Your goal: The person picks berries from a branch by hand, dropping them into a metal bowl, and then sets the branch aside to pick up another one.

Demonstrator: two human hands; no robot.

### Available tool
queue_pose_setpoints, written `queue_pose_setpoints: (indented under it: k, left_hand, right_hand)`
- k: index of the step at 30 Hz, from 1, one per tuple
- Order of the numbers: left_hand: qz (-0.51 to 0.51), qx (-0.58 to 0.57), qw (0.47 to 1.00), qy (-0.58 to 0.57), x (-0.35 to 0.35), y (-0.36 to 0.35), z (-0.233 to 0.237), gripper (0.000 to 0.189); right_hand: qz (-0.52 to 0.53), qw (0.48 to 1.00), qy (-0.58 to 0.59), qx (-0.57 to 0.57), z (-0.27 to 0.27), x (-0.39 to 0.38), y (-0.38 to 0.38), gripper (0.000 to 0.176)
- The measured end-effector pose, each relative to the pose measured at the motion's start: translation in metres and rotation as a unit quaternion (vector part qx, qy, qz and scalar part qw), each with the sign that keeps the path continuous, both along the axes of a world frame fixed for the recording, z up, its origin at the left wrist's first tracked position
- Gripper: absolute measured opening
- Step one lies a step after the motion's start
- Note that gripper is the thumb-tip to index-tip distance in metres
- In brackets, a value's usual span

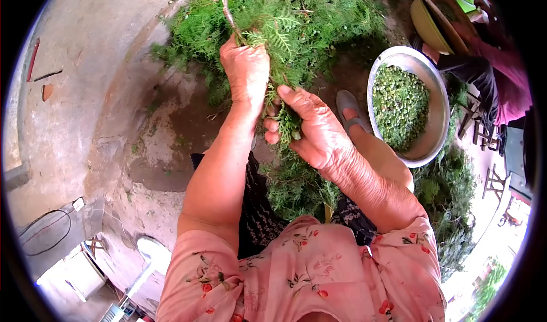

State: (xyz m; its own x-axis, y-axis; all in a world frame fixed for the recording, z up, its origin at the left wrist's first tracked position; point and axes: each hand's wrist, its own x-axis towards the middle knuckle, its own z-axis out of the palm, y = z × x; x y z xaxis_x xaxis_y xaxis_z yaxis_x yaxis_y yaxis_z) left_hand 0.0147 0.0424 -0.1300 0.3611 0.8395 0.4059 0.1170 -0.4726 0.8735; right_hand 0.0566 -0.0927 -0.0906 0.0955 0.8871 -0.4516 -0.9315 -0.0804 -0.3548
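My left hand (246,71) is closed round the stem of a leafy green branch (279,34) in front of my body. Just below and to the right, my right hand (313,122) curls its fingers round the branch's hanging sprigs, where small green fruits show between thumb and fingers. Beyond both hands lies a large heap of green cut branches (330,34) on the ground. To the right stands a metal basin (439,117) holding many small green fruits and bits of leaf.
More green branches (302,185) lie between my legs and others (444,202) below the basin. At the upper right a co-worker in dark trousers (476,68) sits near a yellow-green bowl (427,26). A concrete wall (97,54) runs along the left.
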Motion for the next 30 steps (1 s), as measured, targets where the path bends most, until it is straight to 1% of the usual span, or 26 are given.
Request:
queue_pose_setpoints:
  k: [1, 2, 3, 4, 6, 8, 9, 10, 11, 12, 13, 14, 16, 17, 18, 19, 20, 22, 24, 25, 26, 27, 28, 29, 30]
  left_hand:
    - [0.011, -0.029, 0.999, 0.015, 0.001, -0.002, 0.001, 0.012]
    - [0.006, -0.031, 0.999, 0.014, 0.003, -0.003, 0.000, 0.012]
    - [0.014, 0.004, 1.000, 0.027, 0.006, -0.004, -0.003, 0.002]
    - [0.023, 0.039, 0.998, 0.040, 0.008, -0.007, -0.006, 0.014]
    - [0.037, -0.036, 0.999, 0.013, 0.013, -0.014, -0.007, 0.009]
    - [0.020, -0.002, 0.999, 0.030, 0.015, -0.021, -0.005, 0.006]
    - [-0.005, -0.012, 1.000, -0.001, 0.016, -0.018, -0.013, 0.004]
    - [0.001, -0.001, 1.000, 0.010, 0.016, -0.015, -0.017, 0.008]
    - [-0.015, -0.085, 0.995, -0.051, 0.013, -0.004, -0.024, 0.009]
    - [-0.030, -0.169, 0.979, -0.112, 0.013, 0.002, -0.024, 0.011]
    - [-0.050, -0.187, 0.969, -0.154, 0.012, -0.003, -0.024, 0.015]
    - [-0.032, -0.016, 0.998, -0.048, 0.012, -0.004, -0.025, 0.014]
    - [-0.023, -0.052, 0.998, -0.029, 0.007, -0.011, -0.026, 0.011]
    - [-0.027, -0.052, 0.998, -0.029, 0.007, -0.012, -0.016, 0.011]
    - [0.063, -0.154, 0.986, -0.008, 0.007, -0.014, -0.004, 0.006]
    - [0.151, -0.254, 0.955, 0.013, 0.009, -0.016, 0.003, 0.004]
    - [0.159, -0.282, 0.942, -0.089, 0.003, 0.007, -0.015, 0.007]
    - [0.154, -0.296, 0.937, -0.100, -0.007, 0.020, -0.013, 0.018]
    - [0.203, -0.422, 0.875, -0.125, -0.010, 0.000, 0.030, 0.026]
    - [0.155, -0.453, 0.861, -0.172, -0.019, 0.016, 0.008, 0.040]
    - [0.156, -0.452, 0.861, -0.174, -0.021, 0.020, -0.003, 0.040]
    - [0.138, -0.474, 0.848, -0.194, -0.023, 0.023, -0.011, 0.043]
    - [0.119, -0.497, 0.833, -0.213, -0.023, 0.023, -0.016, 0.047]
    - [0.084, -0.525, 0.822, -0.204, -0.024, 0.021, -0.020, 0.053]
    - [0.086, -0.525, 0.821, -0.207, -0.024, 0.019, -0.022, 0.053]
  right_hand:
    - [-0.002, 1.000, 0.001, -0.006, 0.002, -0.002, -0.002, 0.015]
    - [-0.007, 1.000, -0.001, -0.008, 0.002, -0.003, -0.003, 0.015]
    - [-0.021, 1.000, 0.006, -0.012, 0.001, -0.003, -0.004, 0.015]
    - [-0.034, 0.999, 0.012, -0.017, 0.002, -0.004, -0.007, 0.016]
    - [-0.051, 0.998, 0.008, -0.026, 0.006, -0.005, -0.013, 0.018]
    - [-0.067, 0.997, -0.006, -0.045, 0.010, -0.008, -0.021, 0.018]
    - [-0.075, 0.996, 0.003, -0.042, 0.012, -0.009, -0.023, 0.020]
    - [-0.048, 0.997, -0.039, -0.040, 0.016, -0.012, -0.029, 0.022]
    - [-0.056, 0.996, -0.034, -0.062, 0.021, -0.020, -0.034, 0.022]
    - [-0.064, 0.994, -0.029, -0.083, 0.026, -0.027, -0.040, 0.022]
    - [-0.059, 0.996, -0.017, -0.060, 0.028, -0.028, -0.046, 0.022]
    - [-0.068, 0.995, -0.022, -0.064, 0.028, -0.026, -0.052, 0.022]
    - [-0.085, 0.996, 0.009, -0.038, 0.027, -0.024, -0.062, 0.022]
    - [-0.061, 0.998, 0.013, -0.028, 0.032, -0.024, -0.070, 0.021]
    - [-0.065, 0.997, 0.013, -0.028, 0.036, -0.026, -0.082, 0.021]
    - [-0.052, 0.998, -0.008, -0.032, 0.042, -0.028, -0.096, 0.022]
    - [-0.040, 0.998, -0.031, -0.037, 0.046, -0.025, -0.111, 0.023]
    - [-0.079, 0.984, -0.129, -0.097, 0.043, 0.006, -0.134, 0.025]
    - [-0.258, 0.941, -0.105, -0.191, 0.026, 0.052, -0.147, 0.025]
    - [-0.375, 0.903, -0.016, -0.207, 0.028, 0.071, -0.150, 0.021]
    - [-0.352, 0.873, -0.239, -0.239, -0.017, 0.115, -0.170, 0.018]
    - [-0.411, 0.861, -0.211, -0.213, -0.035, 0.140, -0.181, 0.021]
    - [-0.447, 0.831, -0.211, -0.254, -0.040, 0.159, -0.188, 0.027]
    - [-0.449, 0.815, -0.212, -0.297, -0.043, 0.178, -0.197, 0.036]
    - [-0.456, 0.814, -0.226, -0.279, -0.049, 0.192, -0.208, 0.044]
